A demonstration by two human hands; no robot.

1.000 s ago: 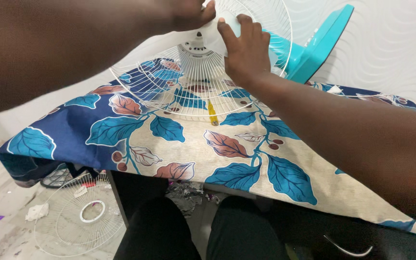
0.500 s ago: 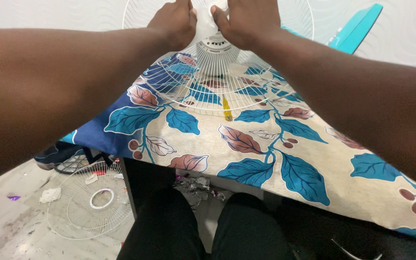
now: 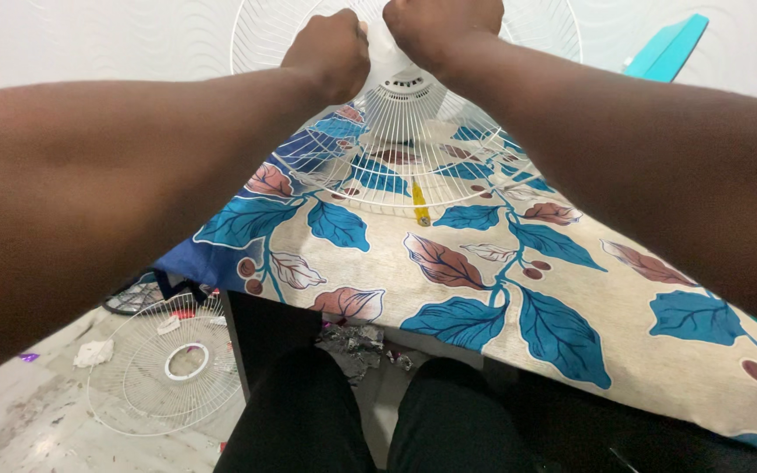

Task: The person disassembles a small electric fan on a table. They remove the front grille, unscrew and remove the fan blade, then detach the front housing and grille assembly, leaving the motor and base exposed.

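Note:
A white wire fan guard (image 3: 413,166) stands tilted on the table, with a white motor housing (image 3: 403,83) at its centre. My left hand (image 3: 330,52) and my right hand (image 3: 444,26) are both closed around the top of that housing, side by side. A small yellow tool (image 3: 420,203) lies on the cloth under the guard's lower rim. A teal fan base (image 3: 666,48) shows at the back right, partly hidden by my right arm.
The table carries a cloth printed with blue and brown leaves (image 3: 484,280). On the floor at lower left lie a second white wire guard (image 3: 164,368), paper scraps and debris. My dark-trousered knees (image 3: 370,420) are under the table's near edge.
Both hands have shifted from spread fingers on the housing to clenched grips at its top. The view has swung left, so the teal base sits farther right.

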